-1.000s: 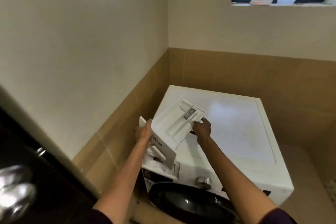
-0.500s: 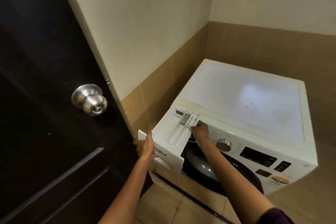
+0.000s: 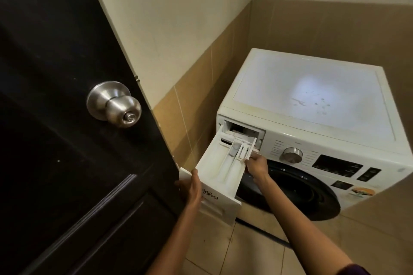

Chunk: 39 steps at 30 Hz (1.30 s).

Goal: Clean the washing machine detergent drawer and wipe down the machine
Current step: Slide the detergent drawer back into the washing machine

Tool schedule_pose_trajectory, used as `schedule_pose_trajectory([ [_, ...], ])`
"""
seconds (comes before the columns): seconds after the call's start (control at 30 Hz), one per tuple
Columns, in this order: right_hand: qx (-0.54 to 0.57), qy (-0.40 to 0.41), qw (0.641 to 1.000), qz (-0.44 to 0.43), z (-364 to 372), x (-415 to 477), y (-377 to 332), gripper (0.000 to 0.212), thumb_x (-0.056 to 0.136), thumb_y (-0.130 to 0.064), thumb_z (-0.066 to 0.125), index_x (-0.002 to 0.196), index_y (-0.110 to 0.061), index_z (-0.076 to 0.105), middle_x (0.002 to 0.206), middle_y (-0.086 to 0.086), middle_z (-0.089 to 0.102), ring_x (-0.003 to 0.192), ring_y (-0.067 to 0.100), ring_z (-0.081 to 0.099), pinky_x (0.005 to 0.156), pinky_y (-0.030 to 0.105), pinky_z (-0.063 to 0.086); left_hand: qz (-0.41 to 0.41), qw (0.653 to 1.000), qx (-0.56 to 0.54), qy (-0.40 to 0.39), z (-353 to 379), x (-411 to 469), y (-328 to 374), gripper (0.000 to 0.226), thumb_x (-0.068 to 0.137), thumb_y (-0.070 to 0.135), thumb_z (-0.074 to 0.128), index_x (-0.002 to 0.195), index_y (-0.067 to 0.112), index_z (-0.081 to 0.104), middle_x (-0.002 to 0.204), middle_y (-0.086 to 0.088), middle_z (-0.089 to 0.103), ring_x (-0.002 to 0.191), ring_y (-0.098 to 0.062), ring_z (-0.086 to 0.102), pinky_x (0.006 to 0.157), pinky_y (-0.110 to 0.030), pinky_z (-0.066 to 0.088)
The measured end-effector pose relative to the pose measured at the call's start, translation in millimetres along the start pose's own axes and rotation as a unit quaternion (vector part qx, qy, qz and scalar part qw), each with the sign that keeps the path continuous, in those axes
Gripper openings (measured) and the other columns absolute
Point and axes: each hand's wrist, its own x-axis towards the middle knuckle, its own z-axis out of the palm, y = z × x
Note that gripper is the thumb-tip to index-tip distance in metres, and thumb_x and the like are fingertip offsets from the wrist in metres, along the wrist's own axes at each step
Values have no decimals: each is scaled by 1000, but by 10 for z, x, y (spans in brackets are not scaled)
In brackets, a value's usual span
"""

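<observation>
A white front-loading washing machine (image 3: 312, 96) stands in the tiled corner. Its white detergent drawer (image 3: 220, 167) sticks far out of the open slot (image 3: 242, 130) at the top left of the front panel, tilted downward toward me. My left hand (image 3: 192, 190) grips the drawer's front panel at its left end, thumb on top. My right hand (image 3: 257, 164) holds the drawer's right side near the rear compartments, fingers curled on the edge. The drawer's rear end sits at the mouth of the slot.
A dark door (image 3: 67, 118) with a steel knob (image 3: 114, 104) stands open close on the left, its edge near the drawer front. The machine's round dark door (image 3: 301, 190) and control dial (image 3: 291, 154) lie right of the drawer. Beige floor tiles (image 3: 234, 252) lie below.
The drawer, earlier held up over the machine's top, has come down in front of the machine, with its rear end at the slot. My view turned left and the door came into sight.
</observation>
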Motion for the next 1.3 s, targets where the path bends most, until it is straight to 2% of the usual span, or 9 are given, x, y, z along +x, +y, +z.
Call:
schedule_pose_trajectory([
  [0.1, 5, 4, 1000, 2, 3, 73, 28, 20, 91, 0, 50, 103, -3, 66, 95, 14, 65, 67, 19, 58, 51, 25, 46, 7, 1000, 3, -10, 55, 112, -40, 68, 87, 39, 56, 137, 12, 19, 125, -22, 48, 109, -38, 54, 90, -53, 50],
  [0.2, -3, 7, 1000, -10, -1, 185, 1, 24, 92, 1, 48, 109, -3, 65, 105, 15, 66, 81, 23, 60, 71, 34, 52, 13, 1000, -1, -19, 140, 201, -65, 69, 88, 40, 55, 139, 13, 19, 127, -21, 46, 112, -37, 52, 92, -52, 49],
  [0.4, -19, 8, 1000, -11, 12, 309, 9, 30, 93, 4, 43, 116, -1, 61, 113, 20, 65, 102, 38, 62, 85, 45, 52, 8, 999, -2, -43, 250, 397, -146, 67, 87, 43, 54, 139, 15, 22, 128, -20, 46, 113, -36, 52, 92, -53, 49],
  [0.6, -31, 19, 999, -14, 52, 360, 29, 27, 90, 4, 46, 110, -4, 64, 112, 21, 66, 103, 38, 62, 92, 52, 49, 11, 999, -16, -49, 300, 479, -122, 72, 86, 41, 57, 140, 17, 16, 129, -20, 45, 114, -38, 51, 93, -54, 49],
  [0.77, -41, 21, 999, -23, 34, 391, -46, 33, 91, 3, 47, 120, -6, 60, 118, 14, 64, 110, 30, 59, 99, 44, 47, -14, 996, -16, -85, 404, 691, -237, 97, 61, 63, 52, 143, 25, 16, 130, -20, 45, 117, -37, 49, 96, -56, 45],
  [0.9, -44, 24, 999, -21, 31, 447, -72, 33, 91, 4, 46, 117, -6, 62, 116, 17, 65, 107, 32, 60, 98, 46, 47, -21, 995, -18, -96, 440, 677, -201, 97, 63, 63, 52, 145, 25, 14, 131, -20, 45, 116, -38, 49, 96, -56, 45],
  [1.1, -19, 57, 998, -25, -11, 493, -73, 37, 92, -1, 50, 128, -6, 55, 118, 22, 63, 110, 37, 58, 99, 44, 46, -8, 994, -34, -100, 436, 465, -135, 79, 86, 41, 57, 144, 15, 10, 127, -21, 46, 114, -39, 51, 101, -54, 42],
  [1.2, -3, 64, 997, -31, -60, 522, -75, 38, 93, 1, 48, 130, -2, 52, 113, 19, 65, 106, 31, 60, 95, 34, 46, -15, 986, -84, -143, 445, 423, -101, 56, 92, 36, 52, 131, 11, 22, 116, -22, 49, 101, -34, 55, 87, -44, 50],
  [1.3, -29, 57, 997, -46, -109, 540, -73, 36, 93, -1, 49, 129, -1, 53, 123, 16, 62, 114, 29, 58, 102, 36, 44, -16, 977, -117, -178, 492, 419, -30, 50, 97, 32, 42, 133, 3, 24, 120, -28, 50, 99, -32, 55, 85, -43, 50],
])
